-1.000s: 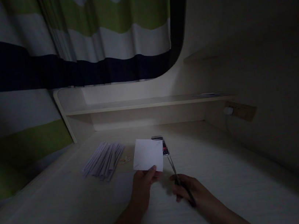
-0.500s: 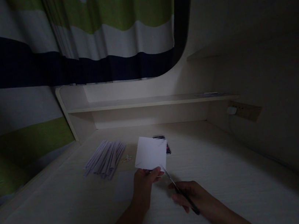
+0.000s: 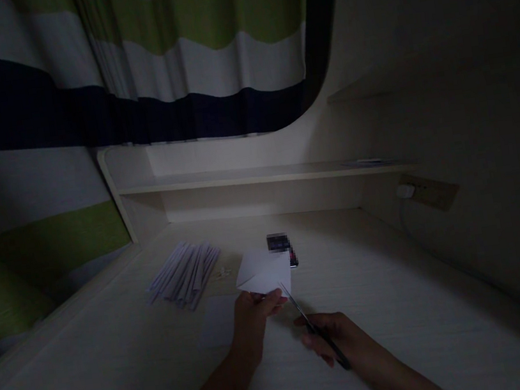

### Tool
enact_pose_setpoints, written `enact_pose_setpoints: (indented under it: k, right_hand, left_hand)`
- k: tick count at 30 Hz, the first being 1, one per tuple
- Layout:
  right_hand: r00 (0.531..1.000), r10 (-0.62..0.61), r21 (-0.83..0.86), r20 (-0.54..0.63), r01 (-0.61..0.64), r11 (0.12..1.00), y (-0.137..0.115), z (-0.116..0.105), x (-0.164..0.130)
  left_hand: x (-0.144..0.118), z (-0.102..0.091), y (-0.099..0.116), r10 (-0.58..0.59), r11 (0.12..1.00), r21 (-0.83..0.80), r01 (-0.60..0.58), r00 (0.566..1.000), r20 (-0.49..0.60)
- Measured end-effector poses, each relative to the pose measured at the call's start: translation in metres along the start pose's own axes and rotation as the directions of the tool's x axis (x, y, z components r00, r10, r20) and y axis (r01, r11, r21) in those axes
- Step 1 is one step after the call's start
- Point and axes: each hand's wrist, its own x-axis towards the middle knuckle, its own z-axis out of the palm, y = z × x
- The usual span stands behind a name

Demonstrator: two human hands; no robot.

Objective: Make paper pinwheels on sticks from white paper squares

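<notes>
My left hand (image 3: pixel 254 317) is closed on the near edge of a square sheet of white paper (image 3: pixel 265 273), thumb on top. A slanting line, a crease or a cut edge, runs from the sheet's left corner. In my right hand (image 3: pixel 332 333) is a pair of scissors (image 3: pixel 326 340) with dark handles. Its blades point up and left, and their tip meets the paper near its lower right corner. Another pale sheet (image 3: pixel 216 322) lies flat on the desk, left of my left wrist.
Several rolled white paper tubes (image 3: pixel 185 275) lie in a bundle at left, with small pale bits (image 3: pixel 223 273) beside them. A blurred dark object (image 3: pixel 278 242) lies behind the held paper. A shelf (image 3: pixel 238 177) crosses the back; a plug (image 3: pixel 405 190) and cable are at right.
The held paper now looks shorter, its far edge lower, and more of the dark object behind it shows. Both hands keep nearly the same place and grip.
</notes>
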Motion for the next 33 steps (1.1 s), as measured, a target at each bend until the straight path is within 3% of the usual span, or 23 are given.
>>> enact_pose_setpoints:
  k: [33]
  right_hand:
    - [0.998, -0.038, -0.028, -0.054, 0.036, 0.999, -0.0033, 0.004, -0.0054]
  left_hand:
    - [-0.0004, 0.0, 0.0012, 0.005, 1.0, 0.009, -0.005, 1.0, 0.031]
